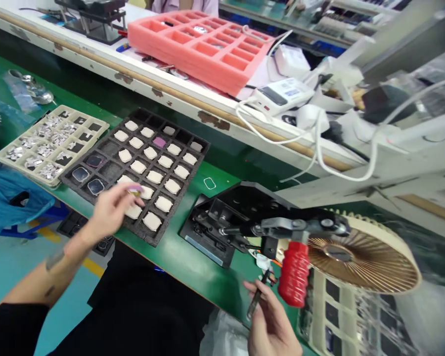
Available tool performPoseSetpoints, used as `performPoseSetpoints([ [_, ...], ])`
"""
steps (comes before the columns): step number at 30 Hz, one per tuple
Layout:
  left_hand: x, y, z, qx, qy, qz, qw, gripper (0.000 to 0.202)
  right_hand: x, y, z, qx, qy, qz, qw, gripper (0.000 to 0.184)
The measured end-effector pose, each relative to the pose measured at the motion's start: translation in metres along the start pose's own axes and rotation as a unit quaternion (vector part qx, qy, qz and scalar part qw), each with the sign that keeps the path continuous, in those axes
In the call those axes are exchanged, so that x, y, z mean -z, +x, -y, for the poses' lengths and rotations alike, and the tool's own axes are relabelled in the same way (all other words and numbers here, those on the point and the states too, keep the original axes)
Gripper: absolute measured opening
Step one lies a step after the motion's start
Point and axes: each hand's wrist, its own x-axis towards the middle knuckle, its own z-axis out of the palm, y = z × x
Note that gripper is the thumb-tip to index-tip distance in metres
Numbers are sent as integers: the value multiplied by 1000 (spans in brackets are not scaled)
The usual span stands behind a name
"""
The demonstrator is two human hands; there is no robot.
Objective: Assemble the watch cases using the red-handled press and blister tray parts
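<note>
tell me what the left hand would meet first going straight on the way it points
Probably the pale piece just beyond the left hand, in the dark tray; the hand's height above it is unclear.

From my remote seat I have a compartment tray (111,171) on the bench (198,274), a parts tray (25,173) just left. My left hand (114,207) holds a small part (135,190) over its near side. Right of it stands a clamp fixture (230,222), then a fan (363,252). Before the fixture, a tool (255,300) sits in my right hand (269,316). Behind, a shelf (96,64) carries a foam tray (189,60).
</note>
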Motion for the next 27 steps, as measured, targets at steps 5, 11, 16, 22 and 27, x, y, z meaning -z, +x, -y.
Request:
performPoseSetpoints([
  [5, -134, -61, -29, 104, -274, 238, 926, 42, -19, 7, 19, 91, -49, -123, 987, 17],
  [11, -197, -75, -17, 225, -320, 270, 880, 58, -24, 4, 25, 35, -66, -98, 992, 22],
  [16, -200, -85, -12, 215, -258, 263, 905, 49, -38, -7, 46, 60, 113, -100, 987, 7],
  [22, -197, -90, -10, 202, -260, 270, 905, 49, -56, -11, 47, 82, 143, -42, 985, 19],
  [27, -195, -90, -11, 197, -253, 277, 906, 52, -62, -11, 34, 46, 177, -16, 983, 21],
])
